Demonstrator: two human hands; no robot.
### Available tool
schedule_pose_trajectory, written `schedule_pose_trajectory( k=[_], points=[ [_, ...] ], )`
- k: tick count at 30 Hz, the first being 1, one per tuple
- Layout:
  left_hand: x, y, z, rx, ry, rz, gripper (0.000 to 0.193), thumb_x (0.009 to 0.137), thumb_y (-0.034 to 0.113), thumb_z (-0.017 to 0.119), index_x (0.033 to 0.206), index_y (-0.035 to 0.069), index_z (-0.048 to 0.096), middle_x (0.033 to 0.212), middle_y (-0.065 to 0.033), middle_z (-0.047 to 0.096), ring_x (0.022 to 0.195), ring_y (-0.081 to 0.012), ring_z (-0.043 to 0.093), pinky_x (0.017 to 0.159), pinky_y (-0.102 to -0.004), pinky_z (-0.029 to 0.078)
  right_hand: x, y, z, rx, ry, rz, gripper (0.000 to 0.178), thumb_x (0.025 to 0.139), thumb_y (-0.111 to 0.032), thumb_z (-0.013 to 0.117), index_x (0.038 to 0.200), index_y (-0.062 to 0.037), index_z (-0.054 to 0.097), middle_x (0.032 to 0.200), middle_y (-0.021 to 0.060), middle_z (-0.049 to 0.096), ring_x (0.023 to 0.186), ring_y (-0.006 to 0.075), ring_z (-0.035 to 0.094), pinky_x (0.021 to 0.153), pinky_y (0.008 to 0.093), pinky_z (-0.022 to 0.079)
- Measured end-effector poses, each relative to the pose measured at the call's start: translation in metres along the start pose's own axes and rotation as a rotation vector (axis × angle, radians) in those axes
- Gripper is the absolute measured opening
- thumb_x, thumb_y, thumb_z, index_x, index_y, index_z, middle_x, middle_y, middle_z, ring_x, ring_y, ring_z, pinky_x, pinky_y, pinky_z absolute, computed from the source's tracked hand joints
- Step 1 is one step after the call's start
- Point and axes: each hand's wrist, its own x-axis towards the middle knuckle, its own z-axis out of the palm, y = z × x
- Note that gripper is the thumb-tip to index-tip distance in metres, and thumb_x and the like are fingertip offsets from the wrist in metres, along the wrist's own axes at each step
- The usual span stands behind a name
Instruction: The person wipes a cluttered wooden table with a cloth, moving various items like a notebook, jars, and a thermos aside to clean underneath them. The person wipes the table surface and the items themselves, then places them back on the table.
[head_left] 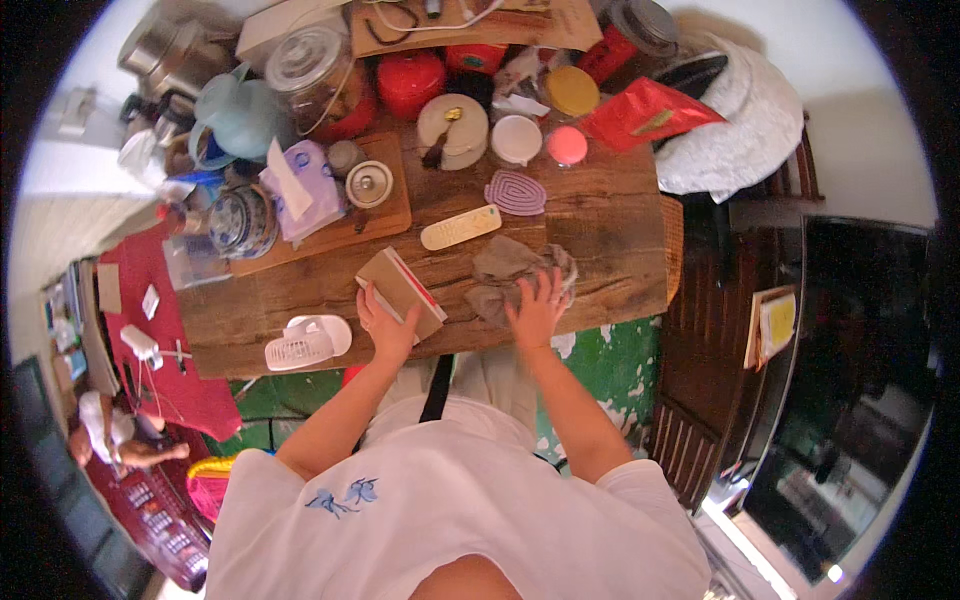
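My left hand (388, 322) is closed around the near side of a flat brown box or book (395, 283) with a red and white edge. Whether that item is raised off the wooden table (600, 255) I cannot tell. Spread fingers of my right hand (537, 308) press on a crumpled grey cloth (503, 268) near the front edge. Just beyond the two hands lies a cream remote control (461, 228). A white remote control in a pale holder (308, 343) rests left of my left hand.
Behind these sit a purple coaster (515, 192), a white jar (516, 140), a lidded pot (369, 184), a tissue pack (305, 190), a blue pitcher (240, 110) and a red bag (650, 112). A large dark screen (850, 390) stands right. Another person (115, 435) is far left.
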Motion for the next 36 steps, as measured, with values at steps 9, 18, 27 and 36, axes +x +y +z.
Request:
schedule_pose_trajectory(
  k=[9,18,27,36],
  points=[
    [-0.033,0.025,-0.061,0.056,-0.125,0.294,0.075,0.075,0.015,0.073,0.141,0.006,0.037,0.15,-0.0245,0.023,0.139,-0.0458,0.022,0.113,-0.0538,0.022,0.128,0.173,-0.003,-0.471,0.116,0.573,0.06,0.093,-0.048,0.054,0.148,-0.0311,0.035,0.154,0.0056,0.031,0.141,0.038,0.024,0.1,0.0671,0.031],
    [-0.052,0.02,-0.168,0.349,0.273,0.344,0.07,0.071,0.018,0.075,0.136,0.013,0.047,0.148,-0.0187,0.03,0.14,-0.0444,0.021,0.114,-0.0604,0.017,0.038,0.118,-0.011,-0.259,0.314,-0.011,0.039,0.085,-0.031,0.068,0.119,-0.0142,0.059,0.132,0.0114,0.049,0.126,0.0366,0.038,0.09,0.0554,0.043],
    [-0.049,-0.081,-0.22,0.151,0.204,0.18,0.109,0.064,0.014,0.085,0.153,0.012,0.02,0.158,-0.0178,0.016,0.145,-0.0376,0.019,0.117,-0.0464,0.025,-0.013,0.037,-0.085,0.98,-0.311,0.023,0.023,0.077,-0.004,0.059,0.1,-0.0045,0.059,0.106,0.0083,0.057,0.102,0.0241,0.054,0.097,0.0368,0.039],
    [-0.006,-0.065,-0.23,0.207,-0.076,0.441,0.063,0.07,0.014,0.08,0.127,0.007,0.053,0.13,-0.0143,0.055,0.12,-0.0359,0.052,0.098,-0.0426,0.045,-0.019,-0.231,-0.099,1.239,-0.63,-0.487,0.036,0.079,-0.005,0.057,0.115,-0.0043,0.056,0.118,0.0081,0.058,0.114,0.0232,0.053,0.103,0.0353,0.037]
  ],
)
